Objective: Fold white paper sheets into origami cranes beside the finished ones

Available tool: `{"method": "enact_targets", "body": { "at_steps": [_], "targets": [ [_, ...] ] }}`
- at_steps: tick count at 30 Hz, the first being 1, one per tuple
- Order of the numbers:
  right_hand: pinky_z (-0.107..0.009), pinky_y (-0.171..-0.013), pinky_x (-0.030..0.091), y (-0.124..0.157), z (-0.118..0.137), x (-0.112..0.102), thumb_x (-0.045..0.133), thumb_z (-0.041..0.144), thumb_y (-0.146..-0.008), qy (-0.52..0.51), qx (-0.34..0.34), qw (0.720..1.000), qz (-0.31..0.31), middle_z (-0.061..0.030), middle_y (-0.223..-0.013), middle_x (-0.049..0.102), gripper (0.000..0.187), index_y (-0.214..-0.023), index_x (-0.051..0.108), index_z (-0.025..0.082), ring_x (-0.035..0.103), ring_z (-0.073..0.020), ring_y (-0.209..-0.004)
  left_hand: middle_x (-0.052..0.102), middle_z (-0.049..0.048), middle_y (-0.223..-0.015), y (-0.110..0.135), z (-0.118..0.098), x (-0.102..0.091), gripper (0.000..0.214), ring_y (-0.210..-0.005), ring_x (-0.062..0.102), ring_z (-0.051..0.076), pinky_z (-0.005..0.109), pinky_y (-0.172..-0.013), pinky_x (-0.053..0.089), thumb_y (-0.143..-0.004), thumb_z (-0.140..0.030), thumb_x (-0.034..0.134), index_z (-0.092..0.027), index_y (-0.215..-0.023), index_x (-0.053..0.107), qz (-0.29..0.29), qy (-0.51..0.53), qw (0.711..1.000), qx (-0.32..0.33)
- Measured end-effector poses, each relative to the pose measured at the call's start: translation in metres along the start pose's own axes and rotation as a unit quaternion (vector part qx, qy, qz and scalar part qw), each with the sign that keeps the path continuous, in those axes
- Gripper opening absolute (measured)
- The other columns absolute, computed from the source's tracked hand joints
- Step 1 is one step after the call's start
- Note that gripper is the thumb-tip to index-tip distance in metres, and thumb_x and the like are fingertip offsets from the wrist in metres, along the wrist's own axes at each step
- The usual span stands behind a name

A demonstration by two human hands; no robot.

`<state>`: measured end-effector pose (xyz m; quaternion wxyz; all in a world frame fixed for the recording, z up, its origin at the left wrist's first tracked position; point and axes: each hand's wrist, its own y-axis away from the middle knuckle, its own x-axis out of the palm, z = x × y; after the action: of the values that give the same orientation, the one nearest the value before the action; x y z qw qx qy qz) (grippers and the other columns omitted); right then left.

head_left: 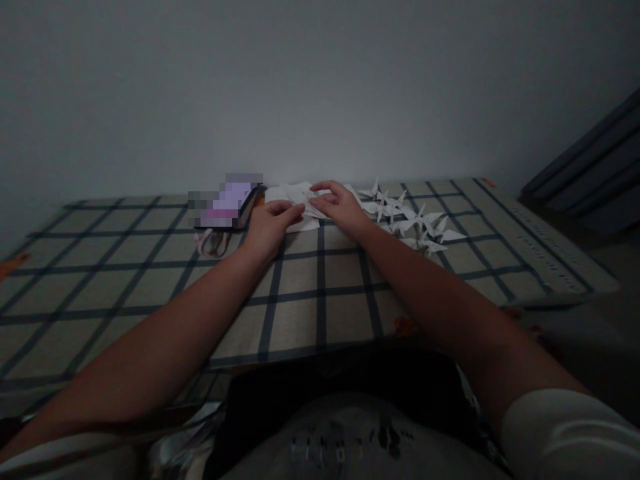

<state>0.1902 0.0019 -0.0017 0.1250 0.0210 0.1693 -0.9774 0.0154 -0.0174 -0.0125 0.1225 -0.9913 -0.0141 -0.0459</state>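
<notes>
White sheets of paper lie at the far side of the checked tablecloth, under and around both hands. Between the hands sits a small folded piece of white paper. My left hand comes in from the left, thumb and fingers closed at the paper's left edge. From the other side, my right hand has its fingers bent over the paper, gripping its right part. The fine folds are too dim and small to make out. Just right of my right hand, several folded white paper cranes rest in a loose pile.
A thick purple-covered object like a book, partly blurred out, lies left of my left hand. A pale looped strap is in front of it. The checked tablecloth covers the table up to the grey wall. Dark folded cloth hangs at right.
</notes>
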Motion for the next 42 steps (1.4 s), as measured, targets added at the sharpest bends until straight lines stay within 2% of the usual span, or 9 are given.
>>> {"method": "enact_targets", "body": {
  "at_steps": [2, 5, 9, 14, 21, 27, 30, 33, 42],
  "targets": [
    [-0.025, -0.069, 0.051, 0.000, 0.001, 0.000, 0.073, 0.034, -0.083, -0.017, 0.028, 0.999, 0.007, 0.0031, -0.076, 0.062, 0.032, -0.109, 0.060, 0.020, 0.060, -0.0116, -0.072, 0.068, 0.0019, -0.072, -0.003, 0.003, -0.002, 0.031, -0.068, 0.064, 0.012, 0.027, -0.076, 0.055, -0.062, -0.040, 0.088, -0.016, -0.068, 0.070, -0.013, -0.003, 1.000, 0.008],
    [-0.026, -0.070, 0.053, 0.001, 0.000, 0.000, 0.075, 0.039, -0.081, -0.015, 0.048, 0.998, 0.035, 0.0005, -0.080, 0.063, 0.027, -0.091, 0.062, 0.018, 0.060, -0.0114, -0.073, 0.066, 0.0012, -0.071, -0.005, 0.004, -0.004, 0.030, -0.067, 0.063, 0.013, 0.028, -0.075, 0.056, -0.062, -0.040, 0.087, -0.016, -0.069, 0.069, -0.029, -0.011, 0.999, 0.016],
    [-0.026, -0.066, 0.045, 0.003, -0.001, -0.002, 0.072, 0.048, -0.082, 0.054, 0.018, 0.995, 0.081, 0.0008, -0.068, 0.059, 0.035, -0.073, 0.061, 0.016, 0.054, -0.0109, -0.067, 0.065, 0.0008, -0.069, -0.003, 0.001, -0.003, 0.031, -0.066, 0.063, 0.013, 0.028, -0.072, 0.055, -0.064, -0.041, 0.086, -0.016, -0.068, 0.068, -0.032, -0.023, 0.999, 0.023],
    [-0.026, -0.062, 0.035, 0.005, 0.004, -0.005, 0.066, 0.051, -0.085, 0.133, -0.012, 0.988, 0.082, 0.0019, -0.063, 0.054, 0.040, -0.067, 0.061, 0.016, 0.047, -0.0110, -0.064, 0.064, 0.0007, -0.066, 0.003, -0.005, -0.001, 0.029, -0.065, 0.062, 0.013, 0.027, -0.069, 0.053, -0.067, -0.040, 0.084, -0.017, -0.067, 0.068, -0.034, -0.044, 0.998, 0.041],
    [-0.028, -0.060, 0.027, 0.007, 0.010, 0.000, 0.063, 0.042, -0.091, 0.184, -0.018, 0.981, 0.061, 0.0054, -0.059, 0.040, 0.039, -0.062, 0.053, 0.017, 0.037, -0.0105, -0.061, 0.063, -0.0004, -0.067, 0.002, -0.002, 0.000, 0.033, -0.066, 0.061, 0.012, 0.027, -0.073, 0.055, -0.067, -0.045, 0.085, -0.018, -0.068, 0.067, -0.026, -0.027, 0.999, 0.031],
    [-0.027, -0.060, 0.029, 0.006, 0.009, -0.002, 0.064, 0.046, -0.089, 0.174, -0.018, 0.983, 0.055, 0.0051, -0.058, 0.040, 0.042, -0.060, 0.051, 0.018, 0.038, -0.0107, -0.061, 0.067, 0.0014, -0.070, 0.001, 0.000, 0.000, 0.041, -0.067, 0.062, 0.013, 0.026, -0.070, 0.055, -0.065, -0.055, 0.086, -0.017, -0.071, 0.071, 0.021, -0.033, 0.999, 0.002],
    [-0.026, -0.062, 0.036, 0.005, 0.008, -0.002, 0.066, 0.054, -0.085, 0.117, 0.001, 0.990, 0.079, 0.0039, -0.060, 0.048, 0.044, -0.062, 0.056, 0.017, 0.044, -0.0105, -0.062, 0.066, 0.0010, -0.067, 0.001, 0.000, -0.002, 0.040, -0.064, 0.059, 0.013, 0.025, -0.066, 0.052, -0.069, -0.055, 0.083, -0.018, -0.068, 0.070, 0.010, -0.052, 0.998, 0.027],
    [-0.027, -0.066, 0.044, 0.005, 0.006, -0.001, 0.071, 0.055, -0.080, 0.067, 0.023, 0.992, 0.107, 0.0007, -0.067, 0.059, 0.041, -0.070, 0.062, 0.016, 0.054, -0.0116, -0.065, 0.059, -0.0008, -0.060, 0.001, -0.002, -0.004, 0.040, -0.061, 0.056, 0.013, 0.025, -0.063, 0.049, -0.072, -0.052, 0.082, -0.019, -0.060, 0.063, -0.012, -0.074, 0.996, 0.048],
    [-0.027, -0.067, 0.046, 0.003, -0.001, -0.002, 0.068, 0.044, -0.085, 0.094, 0.004, 0.990, 0.102, -0.0014, -0.067, 0.064, 0.031, -0.073, 0.064, 0.015, 0.059, -0.0123, -0.067, 0.055, -0.0009, -0.057, 0.002, -0.004, -0.004, 0.041, -0.058, 0.055, 0.012, 0.025, -0.060, 0.046, -0.077, -0.050, 0.078, -0.019, -0.057, 0.059, -0.035, -0.126, 0.989, 0.076]
  ]
}}
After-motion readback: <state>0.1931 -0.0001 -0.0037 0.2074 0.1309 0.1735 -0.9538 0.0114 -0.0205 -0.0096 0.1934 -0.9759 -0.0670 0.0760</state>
